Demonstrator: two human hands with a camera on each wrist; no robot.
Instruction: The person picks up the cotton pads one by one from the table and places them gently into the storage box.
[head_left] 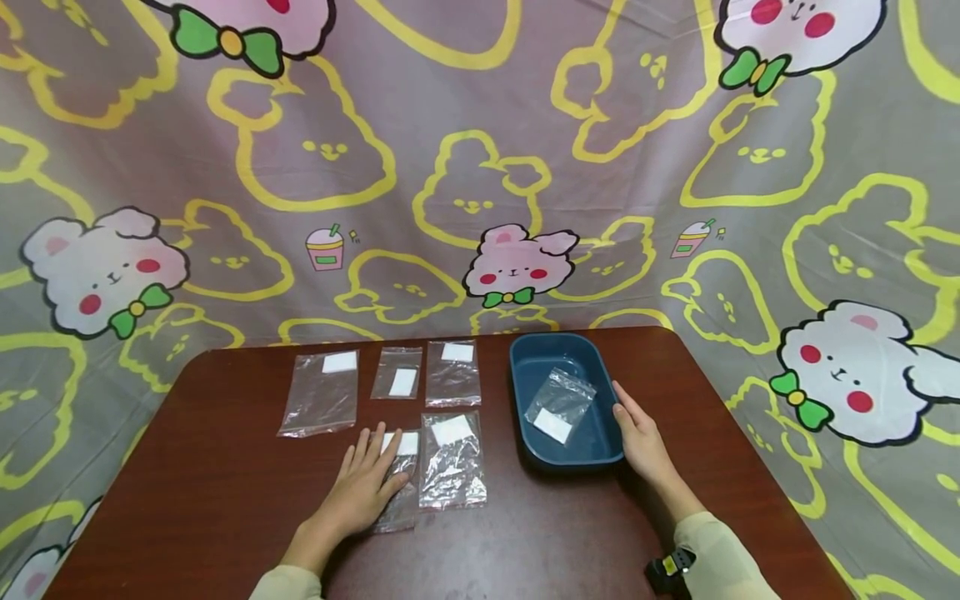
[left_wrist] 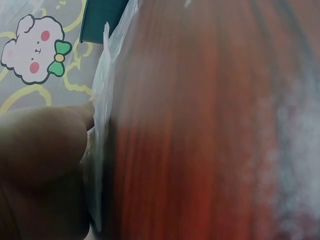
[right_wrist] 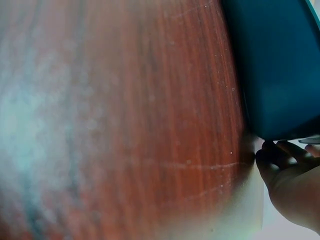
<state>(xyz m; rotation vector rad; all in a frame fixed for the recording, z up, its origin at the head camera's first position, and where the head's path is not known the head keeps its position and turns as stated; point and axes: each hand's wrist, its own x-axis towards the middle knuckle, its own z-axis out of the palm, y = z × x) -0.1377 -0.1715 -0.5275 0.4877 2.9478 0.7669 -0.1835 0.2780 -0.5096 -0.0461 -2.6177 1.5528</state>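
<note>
My left hand [head_left: 362,483] lies with spread fingers on a clear zip bag [head_left: 397,517] with a white label; in the left wrist view the bag's pale edge [left_wrist: 102,95] stands along the hand. Just right of it is another labelled zip bag [head_left: 453,467]. My right hand [head_left: 642,437] touches the outer right side of a blue plastic bin [head_left: 525,400], its fingers along the wall near the rim. In the right wrist view the fingertips meet the bin's outer wall [right_wrist: 280,75]. Inside the bin lies a small zip bag [head_left: 566,400] with a white label.
Farther back on the brown table [head_left: 240,467] lie a large zip bag [head_left: 322,396], a small one [head_left: 390,362] and a third [head_left: 452,383], each with a white label. A patterned curtain [head_left: 405,200] hangs behind the table. A black device [head_left: 667,573] is at the right sleeve.
</note>
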